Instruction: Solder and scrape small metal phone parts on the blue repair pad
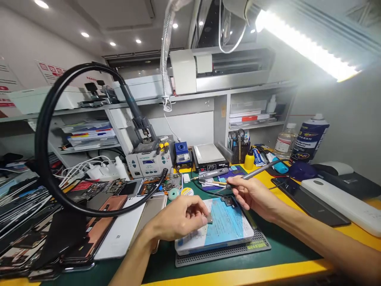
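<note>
Worktop [235, 275] showed before the box [230, 222]. Over it, the left hand [186, 216] pinched a flat piece [210, 219], likely light, fragile, best edge-held; apart, the right hand [258, 194] gripped a pen-like tool [260, 171]

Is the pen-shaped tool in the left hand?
No, the right hand holds the pen-shaped tool, while the left hand is over the blue-and-white pack.

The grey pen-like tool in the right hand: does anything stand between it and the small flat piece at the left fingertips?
Nothing visible blocks the way from the grey pen-like tool to the small flat piece. A dark part lies low on the blue-and-white box, right of the piece; depth is hard to judge.
</note>
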Demonstrator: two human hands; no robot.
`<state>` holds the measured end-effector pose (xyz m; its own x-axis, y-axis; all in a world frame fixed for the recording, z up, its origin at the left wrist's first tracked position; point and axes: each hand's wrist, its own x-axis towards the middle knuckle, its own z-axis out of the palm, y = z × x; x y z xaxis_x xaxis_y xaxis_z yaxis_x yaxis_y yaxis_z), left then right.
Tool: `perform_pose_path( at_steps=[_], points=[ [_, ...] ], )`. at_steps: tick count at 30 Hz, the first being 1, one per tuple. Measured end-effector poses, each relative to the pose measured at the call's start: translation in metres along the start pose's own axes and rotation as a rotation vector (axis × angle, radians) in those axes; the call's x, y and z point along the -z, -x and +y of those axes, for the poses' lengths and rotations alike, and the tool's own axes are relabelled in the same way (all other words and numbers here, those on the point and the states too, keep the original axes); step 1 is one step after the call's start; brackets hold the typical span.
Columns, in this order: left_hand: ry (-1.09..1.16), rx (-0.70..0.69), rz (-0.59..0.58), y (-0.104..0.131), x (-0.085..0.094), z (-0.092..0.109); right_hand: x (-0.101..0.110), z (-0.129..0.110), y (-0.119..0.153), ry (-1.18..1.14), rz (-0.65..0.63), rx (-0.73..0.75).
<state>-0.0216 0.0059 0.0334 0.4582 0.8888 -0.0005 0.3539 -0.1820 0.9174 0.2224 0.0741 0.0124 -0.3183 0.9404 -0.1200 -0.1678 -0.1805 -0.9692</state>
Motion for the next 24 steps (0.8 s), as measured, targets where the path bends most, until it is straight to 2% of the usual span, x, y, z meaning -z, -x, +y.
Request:
perform_pose_path(
  at_steps=[3,7,10,13,16,19,24],
  points=[
    [0.172,-0.073,0.101,0.002,0.010,-0.006,0.003,-0.011,-0.006,0.072,0.012,0.035],
    [0.401,-0.202,0.486,0.001,0.029,-0.015,-0.004,-0.036,-0.024,0.224,0.030,0.038],
    [0.526,-0.243,0.771,-0.004,0.042,-0.021,-0.026,-0.057,-0.054,0.355,0.085,0.083],
    [0.613,-0.226,0.964,-0.009,0.051,-0.027,-0.059,-0.075,-0.098,0.486,0.134,0.145],
    [0.670,-0.193,1.089,-0.013,0.055,-0.033,-0.094,-0.084,-0.140,0.602,0.146,0.181],
    [0.701,-0.163,1.162,-0.014,0.057,-0.038,-0.122,-0.085,-0.170,0.708,0.146,0.196],
    [0.705,-0.127,1.208,-0.015,0.060,-0.042,-0.146,-0.079,-0.196,0.852,0.152,0.166]
  ],
)
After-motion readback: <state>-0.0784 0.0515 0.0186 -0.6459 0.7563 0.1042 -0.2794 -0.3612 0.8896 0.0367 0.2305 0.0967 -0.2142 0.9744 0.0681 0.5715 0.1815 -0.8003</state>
